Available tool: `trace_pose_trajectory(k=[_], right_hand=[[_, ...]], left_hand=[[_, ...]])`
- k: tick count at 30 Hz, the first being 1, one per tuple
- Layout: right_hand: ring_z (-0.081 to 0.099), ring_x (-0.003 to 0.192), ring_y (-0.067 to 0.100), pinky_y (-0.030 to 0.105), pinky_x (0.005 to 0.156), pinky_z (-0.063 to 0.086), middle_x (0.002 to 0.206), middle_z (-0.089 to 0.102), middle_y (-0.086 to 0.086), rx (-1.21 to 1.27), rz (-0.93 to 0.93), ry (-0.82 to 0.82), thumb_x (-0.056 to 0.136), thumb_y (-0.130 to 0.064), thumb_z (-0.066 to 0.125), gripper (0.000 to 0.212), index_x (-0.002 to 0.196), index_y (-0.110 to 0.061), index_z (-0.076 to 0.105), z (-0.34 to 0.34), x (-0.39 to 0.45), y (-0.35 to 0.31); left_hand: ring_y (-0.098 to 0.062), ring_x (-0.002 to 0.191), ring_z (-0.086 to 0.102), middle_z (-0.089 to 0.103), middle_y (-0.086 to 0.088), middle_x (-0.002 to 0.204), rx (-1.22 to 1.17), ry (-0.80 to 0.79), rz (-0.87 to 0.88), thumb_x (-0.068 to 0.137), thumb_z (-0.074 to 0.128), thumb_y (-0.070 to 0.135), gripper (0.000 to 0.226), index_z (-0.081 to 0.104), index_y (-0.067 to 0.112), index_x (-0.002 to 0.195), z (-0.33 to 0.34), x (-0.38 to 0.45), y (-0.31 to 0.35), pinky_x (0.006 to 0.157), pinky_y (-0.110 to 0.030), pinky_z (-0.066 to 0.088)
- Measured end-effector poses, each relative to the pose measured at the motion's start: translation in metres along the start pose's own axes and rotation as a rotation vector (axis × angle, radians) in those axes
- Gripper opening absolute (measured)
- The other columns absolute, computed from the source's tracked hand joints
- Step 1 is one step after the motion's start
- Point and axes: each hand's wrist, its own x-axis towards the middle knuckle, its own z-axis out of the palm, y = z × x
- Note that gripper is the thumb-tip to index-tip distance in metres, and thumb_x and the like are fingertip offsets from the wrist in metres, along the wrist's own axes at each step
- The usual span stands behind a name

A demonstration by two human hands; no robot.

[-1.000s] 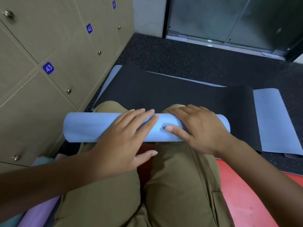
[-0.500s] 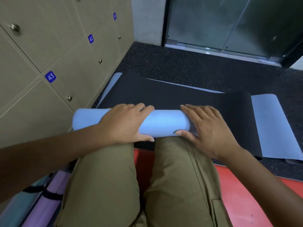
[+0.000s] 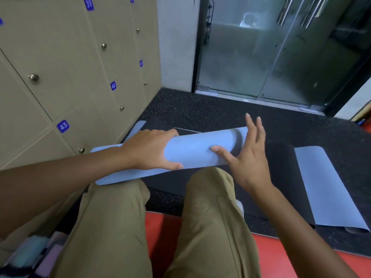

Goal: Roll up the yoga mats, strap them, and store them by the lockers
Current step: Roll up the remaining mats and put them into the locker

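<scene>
Across the knees: blue roll (image 3: 192,153) is lying slantwise, its right end riding higher and farther, above the flat black mat (image 3: 281,163).
Left hand (image 3: 149,150): is wrapping over the roll, thumb underneath on the near side, probably keeping the coil tight.
Right hand (image 3: 248,155): is standing spread and holding nothing, thumb touching the roll (likely squaring its end).
Lockers (image 3: 66,73): are standing close on the left, the storage spot.
Blue mat (image 3: 325,187): is lying unrolled at right.
In the way: strapped rolls (image 3: 30,257) are crowding the near left corner.
</scene>
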Motion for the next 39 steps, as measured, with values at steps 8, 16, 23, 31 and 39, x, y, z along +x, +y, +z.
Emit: trace_pose_trajectory(k=[8,16,23,31,39], right_hand=[[0.04,0.121,-0.026,-0.003,0.091,0.03,0.154,0.041,-0.027,0.243,0.004,-0.144,0.081,-0.064,0.063,0.084,0.156,-0.047,0.029,-0.065,0.029,0.002],[0.052,0.116,-0.019,0.0,0.084,0.042,0.128,0.062,-0.025,0.392,-0.077,-0.036,0.058,-0.052,0.087,0.089,0.141,-0.04,0.057,-0.09,0.019,-0.038],[0.059,0.116,-0.007,0.024,0.099,0.053,0.125,0.064,-0.022,0.216,-0.216,-0.029,0.044,-0.078,0.083,0.105,0.139,-0.041,0.056,-0.081,-0.004,-0.095],[0.056,0.123,-0.001,0.036,0.099,0.052,0.137,0.06,-0.019,0.026,-0.355,-0.07,0.065,-0.084,0.064,0.092,0.145,-0.041,0.051,-0.061,-0.017,-0.117],[0.048,0.141,0.023,0.045,0.095,0.055,0.165,0.035,-0.001,-0.221,-0.536,-0.17,0.091,-0.076,0.037,0.071,0.156,-0.049,0.028,-0.058,-0.004,-0.103]], left_hand=[[-0.011,0.097,0.053,0.057,0.023,0.099,-0.197,0.058,0.0,0.068,0.069,0.079,0.069,0.046,0.045,0.123,-0.017,0.013,0.008,0.076,-0.032,0.044],[-0.003,0.093,0.068,0.069,0.018,0.103,-0.611,0.083,0.069,0.068,0.085,0.058,0.059,0.054,0.033,0.112,0.01,-0.003,0.033,0.08,-0.041,0.056],[0.001,0.119,0.061,0.063,0.022,0.13,-0.978,0.073,0.06,0.067,0.092,0.045,0.088,0.045,0.037,0.14,0.031,-0.038,0.068,0.099,-0.037,0.055],[-0.008,0.114,0.066,0.066,0.012,0.125,-1.246,0.5,-0.05,0.063,0.097,0.036,0.087,0.047,0.031,0.134,0.021,-0.05,0.104,0.088,-0.035,0.059],[-0.007,0.108,0.066,0.065,0.017,0.118,-1.332,0.562,-0.071,0.061,0.09,0.038,0.083,0.047,0.026,0.132,0.028,-0.044,0.106,0.08,-0.024,0.058]])
